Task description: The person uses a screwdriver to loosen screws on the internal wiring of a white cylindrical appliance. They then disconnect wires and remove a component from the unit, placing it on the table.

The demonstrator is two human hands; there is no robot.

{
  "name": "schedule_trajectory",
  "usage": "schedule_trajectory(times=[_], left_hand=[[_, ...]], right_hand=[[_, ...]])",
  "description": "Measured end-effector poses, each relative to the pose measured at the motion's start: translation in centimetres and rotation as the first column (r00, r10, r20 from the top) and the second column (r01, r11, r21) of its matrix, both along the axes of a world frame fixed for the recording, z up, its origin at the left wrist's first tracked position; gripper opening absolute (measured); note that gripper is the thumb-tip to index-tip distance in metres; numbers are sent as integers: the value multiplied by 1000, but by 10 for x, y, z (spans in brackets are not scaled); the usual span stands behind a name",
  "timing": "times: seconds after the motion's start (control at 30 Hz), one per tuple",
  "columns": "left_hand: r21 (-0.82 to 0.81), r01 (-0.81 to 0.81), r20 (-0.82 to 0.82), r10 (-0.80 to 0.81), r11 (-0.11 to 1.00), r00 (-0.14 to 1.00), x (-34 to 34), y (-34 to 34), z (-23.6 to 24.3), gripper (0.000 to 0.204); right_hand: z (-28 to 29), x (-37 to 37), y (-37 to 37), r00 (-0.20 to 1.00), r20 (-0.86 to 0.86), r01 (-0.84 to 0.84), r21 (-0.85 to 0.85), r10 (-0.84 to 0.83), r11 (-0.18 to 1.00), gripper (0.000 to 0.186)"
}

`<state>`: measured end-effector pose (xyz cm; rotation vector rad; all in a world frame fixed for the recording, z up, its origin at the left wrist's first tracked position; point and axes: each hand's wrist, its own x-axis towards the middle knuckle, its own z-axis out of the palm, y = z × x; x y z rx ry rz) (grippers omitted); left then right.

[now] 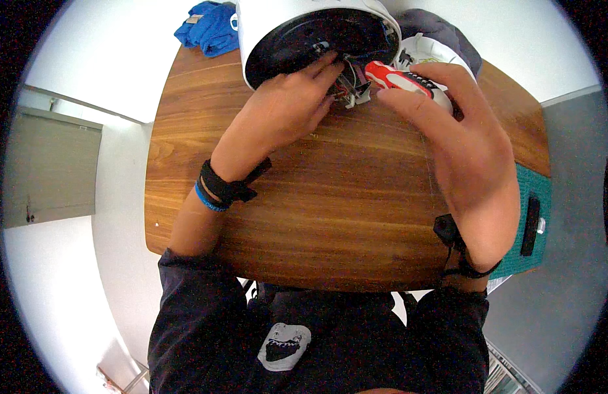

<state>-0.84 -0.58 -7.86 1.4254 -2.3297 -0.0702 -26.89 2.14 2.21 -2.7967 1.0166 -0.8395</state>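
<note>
A white rounded appliance (255, 20) lies tipped at the far side of the wooden table, its black underside (274, 56) facing me. Wires and small parts (352, 88) hang out at its lower right rim. My left hand (271, 108) reaches to that rim, fingers bent round something at the wires; what they grip is hidden. In my right hand (465, 128) is a red-and-white handheld tool (397, 77) with black parts, its red end toward the wires. The tool's exact kind is unclear. Behind it sits a white round cover (435, 49) with thin wires inside.
A blue cloth (209, 29) lies at the table's far left corner, and a dark cloth (448, 26) is behind the white cover. At the right edge is a teal mat (537, 187) bearing a black strip-shaped object (531, 226). A grey cabinet (54, 167) stands off to the left.
</note>
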Motion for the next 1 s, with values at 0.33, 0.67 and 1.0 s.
schedule_trajectory(times=[0.33,0.67,1.0], left_hand=[[36,-17,27,16,999,1000,-1,0,2,58],[11,-16,30,15,1000,999,-1,0,3,55],[-18,11,18,-11,1000,1000,-1,-3,-1,52]], right_hand=[[-5,1,-3,998,11,-58,-71,59,996,34],[-3,6,-8,990,-98,-126,-217,107,968,38],[-1,-1,-4,995,-97,-40,-25,37,999,36]])
